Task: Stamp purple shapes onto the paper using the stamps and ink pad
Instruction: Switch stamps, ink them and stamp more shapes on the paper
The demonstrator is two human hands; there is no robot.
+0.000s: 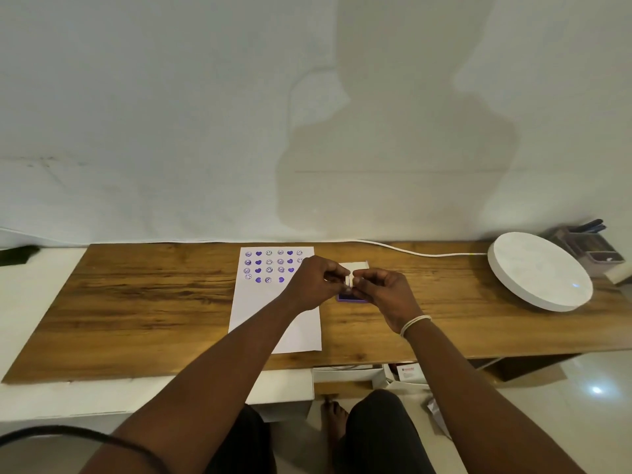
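Two hands are being held close together over the right side of the table (136, 302). A small white stamp (349, 280) is being pinched between them. The left hand (313, 283) is being closed on it from one side, and the right hand (383, 295) is being closed on it from the other side. The stamp is being kept up in the air, just above the purple ink pad (342, 298). Only a corner of the ink pad is being shown, because the right hand is being held in front of most of it.

The stamp is probably light and hard, so it is best taken by its sides, with the inky face left untouched. Wet ink may make it slippery, and fingers may be getting stained. The exact shape on the stamp cannot be told, since it is too small and a bit blurred.

The paper (273, 323) is being left flat on the table, just left of the hands, partly under the left arm. Rows of purple hearts and smiley faces (270, 265) are being shown at its top. The lower part of the sheet is not yet being filled. A small white box (359, 265) is being seen just behind the hands.
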